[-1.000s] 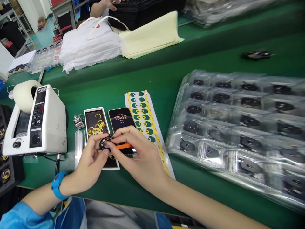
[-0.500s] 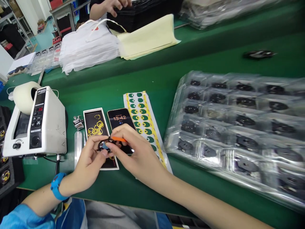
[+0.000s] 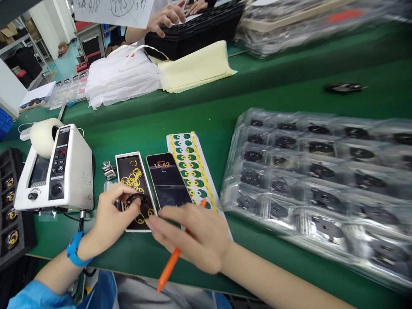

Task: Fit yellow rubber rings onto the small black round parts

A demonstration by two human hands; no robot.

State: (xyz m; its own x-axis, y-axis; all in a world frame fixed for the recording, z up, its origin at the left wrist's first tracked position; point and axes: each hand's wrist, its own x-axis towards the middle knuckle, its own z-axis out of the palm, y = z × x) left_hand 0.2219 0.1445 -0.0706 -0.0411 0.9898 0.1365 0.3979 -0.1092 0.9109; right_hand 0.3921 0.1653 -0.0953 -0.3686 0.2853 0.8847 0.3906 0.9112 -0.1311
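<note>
My left hand [image 3: 112, 216] pinches a small round black part [image 3: 137, 198] between thumb and fingers, above a shallow white-rimmed box [image 3: 139, 231] holding loose yellow rings. The part's face is mostly hidden. Apart from it, on the right, my right hand [image 3: 198, 236] has an orange pen-like tool [image 3: 170, 269] lodged in it. One end points down toward me; the other shows past the knuckles. Its thumb and fingertips reach toward the box's right edge. Just beyond this hand lie a phone [image 3: 165, 182] and a sheet of yellow-and-green stickers [image 3: 190, 156].
A white tape dispenser [image 3: 75, 184] stands left, beside a black foam tray [image 3: 25, 242] of round parts. Stacked clear trays [image 3: 283, 234] of black parts fill the right. White sheets [image 3: 122, 79] and yellow paper [image 3: 196, 68] lie at the back, near another person's hand [image 3: 165, 19].
My right hand has moved off the round part to the right and downward, and the orange tool has swung to point toward me. The left hand keeps the part. The camera view has shifted.
</note>
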